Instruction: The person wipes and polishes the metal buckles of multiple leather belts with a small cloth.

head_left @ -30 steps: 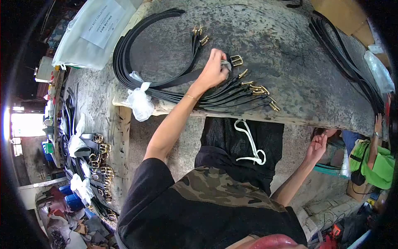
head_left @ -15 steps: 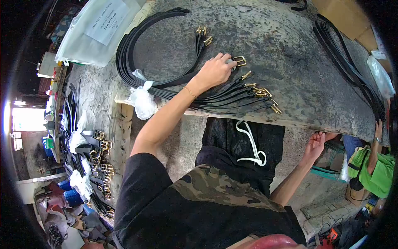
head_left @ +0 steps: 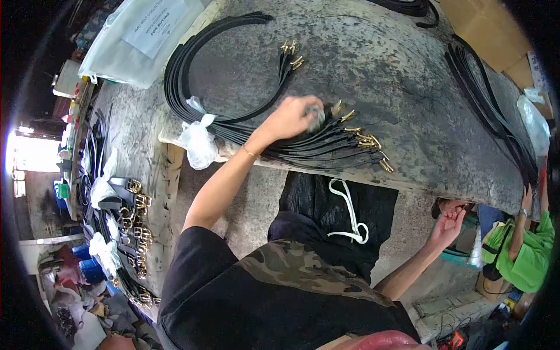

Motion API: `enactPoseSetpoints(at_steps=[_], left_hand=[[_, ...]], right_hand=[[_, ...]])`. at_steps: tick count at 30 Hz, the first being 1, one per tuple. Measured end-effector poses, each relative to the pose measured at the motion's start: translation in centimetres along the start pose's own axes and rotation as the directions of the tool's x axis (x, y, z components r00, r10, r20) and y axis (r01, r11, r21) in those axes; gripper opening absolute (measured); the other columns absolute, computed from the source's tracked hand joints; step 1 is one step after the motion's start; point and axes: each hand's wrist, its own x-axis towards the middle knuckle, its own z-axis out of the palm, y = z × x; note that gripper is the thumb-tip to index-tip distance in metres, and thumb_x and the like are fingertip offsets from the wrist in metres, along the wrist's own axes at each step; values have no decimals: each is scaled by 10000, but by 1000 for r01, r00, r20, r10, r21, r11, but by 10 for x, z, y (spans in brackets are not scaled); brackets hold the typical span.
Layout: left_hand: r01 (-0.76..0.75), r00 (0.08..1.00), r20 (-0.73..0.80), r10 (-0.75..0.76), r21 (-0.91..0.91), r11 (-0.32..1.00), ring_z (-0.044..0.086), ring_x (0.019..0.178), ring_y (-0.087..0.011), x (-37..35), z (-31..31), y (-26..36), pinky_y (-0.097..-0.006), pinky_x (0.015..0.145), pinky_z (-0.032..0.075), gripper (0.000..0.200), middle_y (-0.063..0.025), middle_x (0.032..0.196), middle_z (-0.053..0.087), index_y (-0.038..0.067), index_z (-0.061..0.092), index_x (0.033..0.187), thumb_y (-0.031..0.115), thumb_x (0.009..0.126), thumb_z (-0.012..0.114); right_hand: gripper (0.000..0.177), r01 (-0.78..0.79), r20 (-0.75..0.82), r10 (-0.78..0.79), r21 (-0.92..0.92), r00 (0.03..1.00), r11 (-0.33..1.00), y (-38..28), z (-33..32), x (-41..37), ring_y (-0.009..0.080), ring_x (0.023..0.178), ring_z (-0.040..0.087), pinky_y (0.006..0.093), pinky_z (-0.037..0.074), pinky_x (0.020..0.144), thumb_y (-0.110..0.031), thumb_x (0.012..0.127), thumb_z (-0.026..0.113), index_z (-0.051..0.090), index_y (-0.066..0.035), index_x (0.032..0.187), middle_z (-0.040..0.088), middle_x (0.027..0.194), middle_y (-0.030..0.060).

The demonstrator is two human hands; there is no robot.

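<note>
My left hand (head_left: pixel 294 118), blurred by motion, is closed around a crumpled grey wad that looks like a rag (head_left: pixel 317 118). It is over a bundle of black leather belts (head_left: pixel 175 70), close to their gold buckles (head_left: pixel 367 141). The belts lie in a curve on the table, tied with white plastic (head_left: pixel 200 142). Several more buckle ends (head_left: pixel 290 49) sit farther back. Below the front table edge, my right hand (head_left: pixel 448 226) has its fingers curled in, palm up, with nothing visible in it.
The worn table (head_left: pixel 408 99) also bears a clear plastic bag with a label (head_left: pixel 134 46) and black straps (head_left: pixel 490 105) at right. More buckled belts (head_left: pixel 125 216) lie at left. A co-worker in green (head_left: pixel 528 251) stands at right, one hand at the table edge.
My left hand has moved down and left, off the single buckle it was touching, with the rag-like wad still in it. My right hand has dropped slightly from the table edge.
</note>
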Motion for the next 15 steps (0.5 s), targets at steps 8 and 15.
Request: enactPoseSetpoints(at_steps=[8, 15], left_hand=[[354, 871, -476, -117, 444, 823, 680, 807, -381, 25, -27, -29, -464, 723, 565, 122, -107, 933, 692, 53, 710, 836, 97, 780, 611], [448, 875, -430, -222, 547, 707, 703, 837, -384, 45, -17, -46, -464, 706, 584, 174, -209, 915, 694, -4, 668, 842, 163, 798, 674]], right_hand=[[188, 43, 133, -22, -158, 991, 987, 13, 78, 47, 117, 806, 449, 276, 397, 741, -179, 1011, 592, 563, -9, 1084, 581, 981, 28], [199, 20, 168, 22, -242, 986, 970, 44, 141, 66, 118, 835, 463, 272, 407, 754, -127, 1018, 562, 567, 13, 1159, 582, 982, 39]])
